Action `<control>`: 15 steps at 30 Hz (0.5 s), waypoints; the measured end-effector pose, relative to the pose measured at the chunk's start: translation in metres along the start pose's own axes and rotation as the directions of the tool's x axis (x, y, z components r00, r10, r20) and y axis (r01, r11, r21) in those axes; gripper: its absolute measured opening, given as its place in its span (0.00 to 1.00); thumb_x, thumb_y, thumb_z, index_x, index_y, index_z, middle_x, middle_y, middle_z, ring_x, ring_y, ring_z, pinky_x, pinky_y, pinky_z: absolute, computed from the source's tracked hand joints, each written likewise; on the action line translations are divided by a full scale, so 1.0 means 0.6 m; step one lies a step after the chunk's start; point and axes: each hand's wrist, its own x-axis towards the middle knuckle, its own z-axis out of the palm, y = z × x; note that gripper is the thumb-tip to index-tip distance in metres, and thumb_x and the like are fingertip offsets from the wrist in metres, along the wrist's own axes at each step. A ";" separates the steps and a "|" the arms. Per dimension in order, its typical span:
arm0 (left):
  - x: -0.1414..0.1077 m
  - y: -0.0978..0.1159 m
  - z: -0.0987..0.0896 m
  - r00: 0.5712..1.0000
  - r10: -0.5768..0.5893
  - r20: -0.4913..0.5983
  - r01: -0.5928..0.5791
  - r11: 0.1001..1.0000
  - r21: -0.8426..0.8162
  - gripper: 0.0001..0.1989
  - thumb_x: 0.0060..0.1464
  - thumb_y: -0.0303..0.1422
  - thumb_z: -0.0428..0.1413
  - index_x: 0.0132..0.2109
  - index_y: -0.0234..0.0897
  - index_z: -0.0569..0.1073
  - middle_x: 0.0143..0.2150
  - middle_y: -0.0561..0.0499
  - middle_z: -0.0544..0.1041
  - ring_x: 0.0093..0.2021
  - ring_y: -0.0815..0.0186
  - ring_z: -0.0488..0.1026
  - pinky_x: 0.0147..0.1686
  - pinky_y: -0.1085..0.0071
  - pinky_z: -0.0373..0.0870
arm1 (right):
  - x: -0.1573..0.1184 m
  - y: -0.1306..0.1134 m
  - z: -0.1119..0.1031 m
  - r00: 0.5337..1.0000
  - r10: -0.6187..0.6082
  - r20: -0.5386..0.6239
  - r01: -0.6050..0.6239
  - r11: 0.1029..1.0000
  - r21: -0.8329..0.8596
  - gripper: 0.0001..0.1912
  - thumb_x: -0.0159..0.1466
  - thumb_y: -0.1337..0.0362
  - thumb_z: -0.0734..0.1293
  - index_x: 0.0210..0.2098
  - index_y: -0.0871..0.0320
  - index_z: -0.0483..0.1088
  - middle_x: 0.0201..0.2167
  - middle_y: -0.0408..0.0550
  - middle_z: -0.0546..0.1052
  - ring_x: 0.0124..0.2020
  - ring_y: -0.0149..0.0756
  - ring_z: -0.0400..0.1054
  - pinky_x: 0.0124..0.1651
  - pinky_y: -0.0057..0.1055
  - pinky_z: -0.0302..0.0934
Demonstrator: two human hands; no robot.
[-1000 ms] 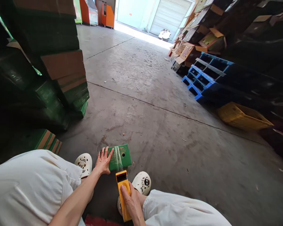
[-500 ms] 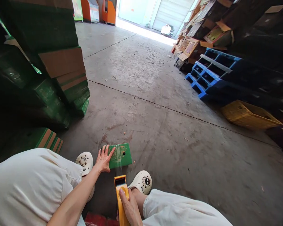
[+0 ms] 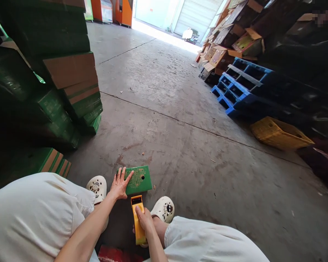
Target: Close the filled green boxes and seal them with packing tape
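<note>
A green cardboard box (image 3: 140,183) with printed lettering and a round dark hole lies on the floor between my feet. My left hand (image 3: 120,185) rests on its left end, fingers spread flat, holding nothing. In my right hand (image 3: 145,218) is a yellow tape dispenser (image 3: 139,233), gripped with the thumb on top. The dispenser's dark front end sits just short of the box's near edge. Whether tape still links the two I cannot make out.
Green cartons (image 3: 73,80) are stacked at left, with more cartons (image 3: 54,163) low beside my knee. Blue pallets (image 3: 235,89), a yellow crate (image 3: 281,133) and heaped cardboard boxes (image 3: 218,56) stand at right. Something red (image 3: 117,254) lies below the dispenser. White clogs (image 3: 164,209) cover my feet.
My right hand has moved the tape dispenser slightly up toward the box. The clear tape strip seen stretching from box to dispenser no longer shows. My left hand stays on the box.
</note>
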 end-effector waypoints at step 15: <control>0.073 -0.072 -0.153 0.999 0.036 -0.017 -0.039 0.982 -0.186 0.39 0.51 0.44 0.66 0.70 0.52 0.69 0.71 0.48 0.71 0.71 0.49 0.67 0.67 0.60 0.65 | 0.015 -0.165 -0.020 0.960 -0.281 0.006 0.280 0.956 -0.090 0.27 0.71 0.41 0.60 0.55 0.56 0.68 0.39 0.51 0.81 0.29 0.38 0.78 0.30 0.30 0.70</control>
